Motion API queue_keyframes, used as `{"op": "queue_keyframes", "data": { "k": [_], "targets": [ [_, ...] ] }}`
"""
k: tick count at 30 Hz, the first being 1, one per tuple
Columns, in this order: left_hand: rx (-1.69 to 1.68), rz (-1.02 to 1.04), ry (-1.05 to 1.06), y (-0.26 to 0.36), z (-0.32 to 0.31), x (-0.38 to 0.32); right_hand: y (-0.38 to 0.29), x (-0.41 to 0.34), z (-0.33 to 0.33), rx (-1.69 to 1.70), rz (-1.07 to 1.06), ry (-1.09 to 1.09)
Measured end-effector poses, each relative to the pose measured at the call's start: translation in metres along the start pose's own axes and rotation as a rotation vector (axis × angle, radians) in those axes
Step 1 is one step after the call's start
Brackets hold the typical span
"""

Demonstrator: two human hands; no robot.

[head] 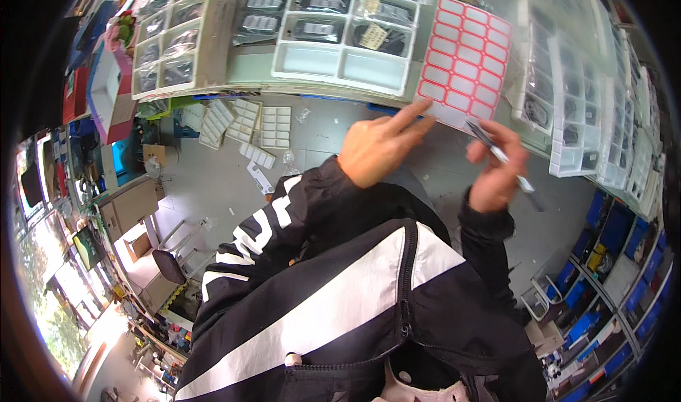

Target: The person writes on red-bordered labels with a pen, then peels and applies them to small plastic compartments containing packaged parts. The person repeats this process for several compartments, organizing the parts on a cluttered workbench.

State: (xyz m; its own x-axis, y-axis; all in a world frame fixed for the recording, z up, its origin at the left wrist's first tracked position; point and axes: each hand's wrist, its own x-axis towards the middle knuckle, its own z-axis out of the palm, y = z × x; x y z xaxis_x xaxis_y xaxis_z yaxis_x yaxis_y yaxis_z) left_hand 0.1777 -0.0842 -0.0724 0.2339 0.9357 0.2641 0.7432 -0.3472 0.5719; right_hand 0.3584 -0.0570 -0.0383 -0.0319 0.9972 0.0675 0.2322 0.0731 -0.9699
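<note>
A sheet of red-bordered blank adhesive labels [461, 61] lies on the counter, its near end at the edge. My left hand [378, 146] rests fingertips on the sheet's near left corner. In my right hand [497, 168] is a black and silver pen [497, 151], its tip close to the sheet's near edge; the hand is slightly blurred. Left of the sheet stands a white compartment tray [343, 76] with bagged dark parts, and its two nearest compartments hold nothing. More bagged parts [259, 23] lie left of that tray.
Another parts tray [169, 85] stands at the left, beside a pink and white box [110, 104]. Several trays [572, 160] line the counter's right side. Below, white trays [275, 128] lie on the floor, and a stool [169, 266] stands further off. Blue bins [585, 317] fill shelves at lower right.
</note>
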Motion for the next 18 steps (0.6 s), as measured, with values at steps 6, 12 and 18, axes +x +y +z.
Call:
{"op": "queue_keyframes", "data": {
  "k": [6,12,18],
  "targets": [
    [0.165,-0.069,-0.077,-0.003,0.023,0.001,0.056,0.035,0.029,-0.211,-0.530,-0.118],
    [0.159,-0.119,-0.022,-0.003,0.033,0.012,0.057,0.067,0.020,-0.105,-0.375,-0.189],
    [0.171,-0.140,-0.039,-0.004,0.041,0.015,0.036,0.066,0.030,0.235,-0.134,-0.211]
  ]
}}
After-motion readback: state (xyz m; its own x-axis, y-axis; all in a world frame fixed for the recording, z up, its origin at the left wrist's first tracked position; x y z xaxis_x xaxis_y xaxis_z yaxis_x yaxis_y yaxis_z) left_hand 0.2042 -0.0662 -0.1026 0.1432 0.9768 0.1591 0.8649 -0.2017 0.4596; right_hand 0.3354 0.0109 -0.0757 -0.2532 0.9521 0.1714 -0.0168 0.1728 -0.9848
